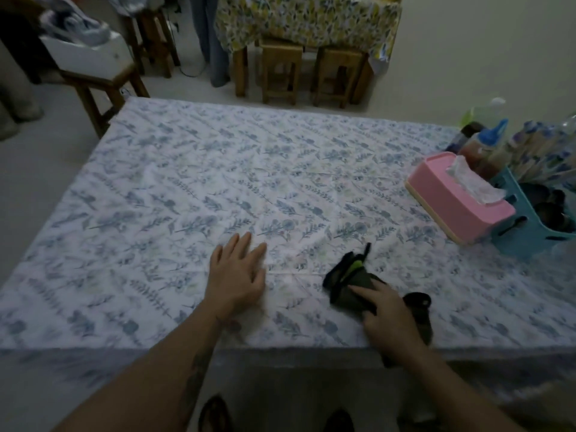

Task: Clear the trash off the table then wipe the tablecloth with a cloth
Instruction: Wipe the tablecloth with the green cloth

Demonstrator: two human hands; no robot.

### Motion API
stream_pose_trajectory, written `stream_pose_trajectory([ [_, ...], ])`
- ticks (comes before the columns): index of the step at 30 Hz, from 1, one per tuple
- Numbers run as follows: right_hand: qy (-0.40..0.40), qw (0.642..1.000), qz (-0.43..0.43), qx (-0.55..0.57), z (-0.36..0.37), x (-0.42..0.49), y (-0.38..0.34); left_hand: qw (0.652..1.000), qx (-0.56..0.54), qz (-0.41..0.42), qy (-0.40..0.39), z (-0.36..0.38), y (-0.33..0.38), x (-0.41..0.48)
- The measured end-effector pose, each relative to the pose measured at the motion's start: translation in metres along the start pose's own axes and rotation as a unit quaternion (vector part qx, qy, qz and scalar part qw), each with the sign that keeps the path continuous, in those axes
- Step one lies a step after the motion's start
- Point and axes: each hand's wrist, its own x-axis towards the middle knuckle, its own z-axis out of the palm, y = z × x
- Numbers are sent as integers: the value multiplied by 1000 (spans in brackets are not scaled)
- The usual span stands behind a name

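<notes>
A white tablecloth with a blue leaf print (218, 182) covers the table in front of me. My left hand (237, 272) lies flat on it near the front edge, fingers spread, holding nothing. To its right my right hand (386, 313) presses down on a dark green and black cloth (346, 275) that lies bunched on the tablecloth. Part of the cloth sticks out beyond my fingers toward the far left, and a dark piece shows behind my hand at the table's edge. No loose trash shows on the tablecloth.
A pink tissue box (452, 207) stands at the right side. Behind it a blue basket (526, 232) holds sauce bottles (480, 151) and wrapped utensils. Beyond the table are wooden stools (280, 70), another table with a yellow floral cloth (305, 20), and a person's legs (212, 42).
</notes>
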Motion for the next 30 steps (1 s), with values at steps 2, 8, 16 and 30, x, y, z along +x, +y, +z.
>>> stream_pose_trajectory([
  [2, -33, 997, -68, 0, 28, -5, -39, 999, 17, -41, 14, -14, -41, -8],
  [8, -75, 965, -242, -69, 77, 27, -127, 995, 26, -72, 60, -38, -139, -41],
  [16, 72, 989, -105, -77, 59, 94, -114, 995, 15, -51, 86, -34, -147, -44],
  [30, 48, 980, -177, -80, 71, 51, -141, 982, 18, -137, 129, -37, -141, -44],
])
